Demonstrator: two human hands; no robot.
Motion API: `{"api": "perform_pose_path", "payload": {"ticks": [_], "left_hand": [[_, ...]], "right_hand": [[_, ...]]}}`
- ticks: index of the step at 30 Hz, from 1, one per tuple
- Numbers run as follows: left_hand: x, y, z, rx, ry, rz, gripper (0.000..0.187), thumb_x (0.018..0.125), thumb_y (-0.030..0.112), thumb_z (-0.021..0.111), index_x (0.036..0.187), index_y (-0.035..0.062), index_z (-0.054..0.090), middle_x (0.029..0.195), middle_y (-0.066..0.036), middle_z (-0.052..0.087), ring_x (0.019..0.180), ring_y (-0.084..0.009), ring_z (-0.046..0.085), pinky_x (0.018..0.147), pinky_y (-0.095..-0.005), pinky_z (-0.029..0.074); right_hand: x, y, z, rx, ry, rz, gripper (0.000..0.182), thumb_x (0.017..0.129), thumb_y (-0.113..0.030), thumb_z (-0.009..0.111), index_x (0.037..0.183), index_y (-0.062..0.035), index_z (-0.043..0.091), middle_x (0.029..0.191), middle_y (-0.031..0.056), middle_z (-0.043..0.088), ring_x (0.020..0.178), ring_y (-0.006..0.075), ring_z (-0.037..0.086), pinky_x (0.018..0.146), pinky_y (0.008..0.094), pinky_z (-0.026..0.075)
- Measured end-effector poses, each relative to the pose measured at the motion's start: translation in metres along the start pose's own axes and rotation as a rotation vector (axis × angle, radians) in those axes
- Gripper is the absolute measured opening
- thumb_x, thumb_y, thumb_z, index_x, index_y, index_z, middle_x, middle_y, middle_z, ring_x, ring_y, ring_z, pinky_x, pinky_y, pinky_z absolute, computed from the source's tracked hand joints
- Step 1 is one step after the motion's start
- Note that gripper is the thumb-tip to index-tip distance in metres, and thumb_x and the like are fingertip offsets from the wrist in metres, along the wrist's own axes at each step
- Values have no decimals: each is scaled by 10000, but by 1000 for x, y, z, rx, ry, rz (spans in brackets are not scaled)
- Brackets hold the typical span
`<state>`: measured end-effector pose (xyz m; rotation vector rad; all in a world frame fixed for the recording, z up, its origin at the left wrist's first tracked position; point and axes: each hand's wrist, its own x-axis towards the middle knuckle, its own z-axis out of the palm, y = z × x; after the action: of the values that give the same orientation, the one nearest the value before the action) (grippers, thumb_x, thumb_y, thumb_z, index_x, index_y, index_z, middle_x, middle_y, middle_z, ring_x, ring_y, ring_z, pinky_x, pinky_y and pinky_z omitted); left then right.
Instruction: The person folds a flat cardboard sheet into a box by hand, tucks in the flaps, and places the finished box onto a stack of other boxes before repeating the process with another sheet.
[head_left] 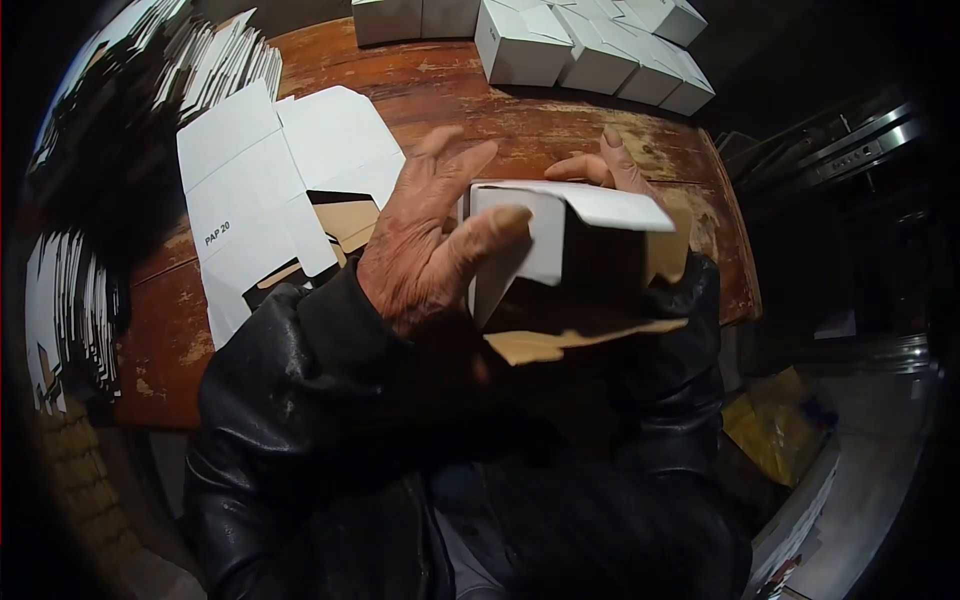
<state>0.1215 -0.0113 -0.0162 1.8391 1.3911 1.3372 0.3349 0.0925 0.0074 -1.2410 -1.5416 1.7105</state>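
A small white cardboard box (520, 240), brown inside, is held tilted between my hands with its open end facing me. My left hand (425, 235) is at its left side, the thumb lying over a white side flap and the fingers stretched out beyond the wall. Behind the box's far right side, my right hand (615, 165) supports it; only the thumb and some fingers show above the top panel, and the palm is hidden. A brown-sided lower flap (580, 342) hangs towards me. Flat unfolded carton blanks (245, 190), one printed "PAP 20", lie left of my left hand.
Several folded white boxes (525, 60) stand at the table's far edge. Stacks of flat cartons (215, 65) fill the far left, with another stack (75, 310) at the near left. The worn wooden table (420, 85) ends at the right, where a yellow bag (775, 425) lies lower down.
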Motion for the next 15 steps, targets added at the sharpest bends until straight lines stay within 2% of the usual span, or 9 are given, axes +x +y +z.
{"api": "perform_pose_path", "payload": {"ticks": [2,3,4,6,8,9,12,15], "left_hand": [[4,-23,-3,254,-38,396,592,966,449,541,1314,-29,511,1223,-294,533,1240,-441,446,1049,-519,370],[5,-16,-3,250,-58,388,513,983,356,533,1292,-53,507,1221,-286,535,1195,-424,476,1030,-497,386],[6,-9,-2,246,-78,381,435,1000,263,526,1271,-77,503,1219,-278,537,1151,-408,506,1010,-474,401],[3,-6,8,66,17,184,440,987,244,549,1280,-80,493,1225,-278,533,1133,-391,521,989,-458,417],[1,-6,10,-64,61,36,468,977,254,564,1292,-84,484,1224,-278,532,1138,-382,527,986,-439,424],[0,-6,10,-105,59,-13,492,974,273,569,1299,-85,480,1221,-279,533,1152,-381,526,995,-427,424],[1,-9,10,-14,69,65,535,964,298,588,1324,-79,466,1217,-276,532,1175,-378,523,999,-426,430],[1,-7,10,-101,84,16,571,942,274,629,1358,-67,439,1243,-261,515,1183,-360,524,990,-421,449]], "right_hand": [[21,20,-17,29,-23,-52,782,947,-694,372,984,37,649,821,77,647,751,127,611,700,269,516],[17,17,-8,15,129,-86,661,967,-616,448,951,8,664,789,53,642,735,116,598,684,267,499],[39,45,-32,-166,135,-273,581,970,-560,494,936,-7,669,776,39,641,713,109,586,664,266,486],[49,52,-37,-398,178,-470,457,972,-467,561,915,-27,674,758,19,641,678,98,566,632,260,464],[37,43,-35,-502,254,-488,365,969,-390,604,905,-37,674,751,7,642,653,88,550,606,251,447],[32,35,-32,-415,250,-461,342,970,-364,607,909,-35,673,758,8,646,651,88,554,605,246,452],[15,15,-23,-131,253,-362,252,971,-266,618,928,-23,668,784,21,650,671,93,590,628,239,492],[-5,4,-28,-151,222,-619,254,991,-234,584,1046,10,631,910,55,626,810,95,602,717,234,498]]}}
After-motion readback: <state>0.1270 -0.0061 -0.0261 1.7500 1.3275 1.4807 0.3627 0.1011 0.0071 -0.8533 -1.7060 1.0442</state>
